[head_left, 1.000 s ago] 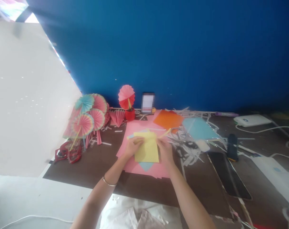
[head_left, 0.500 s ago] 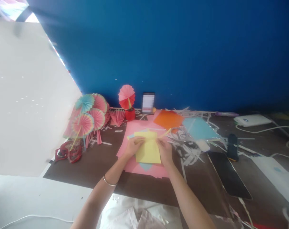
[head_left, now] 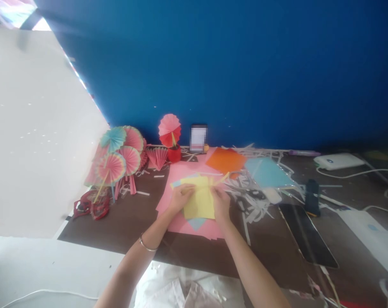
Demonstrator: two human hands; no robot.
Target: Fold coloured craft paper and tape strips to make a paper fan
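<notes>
A square sheet of yellow paper [head_left: 198,203] is held between my two hands above the middle of the table. My left hand [head_left: 183,196] pinches its left side, and my right hand [head_left: 221,202] grips its right edge. Near the upper part, a crease or narrow fold seems to run across the sheet. Beneath it lie light blue paper [head_left: 197,223], showing at the lower edge, and larger pink sheets [head_left: 171,179].
Pleated paper fans [head_left: 112,167] and a red pair of glasses or similar item [head_left: 99,210] sit at left. Orange paper [head_left: 226,160], blue paper [head_left: 267,172] and white paper strips [head_left: 256,205] lie behind and right. A phone [head_left: 309,235] and cables are further right.
The yellow paper has shifted very slightly between my hands, and a little more of the blue paper shows below it. Both hands keep their grip.
</notes>
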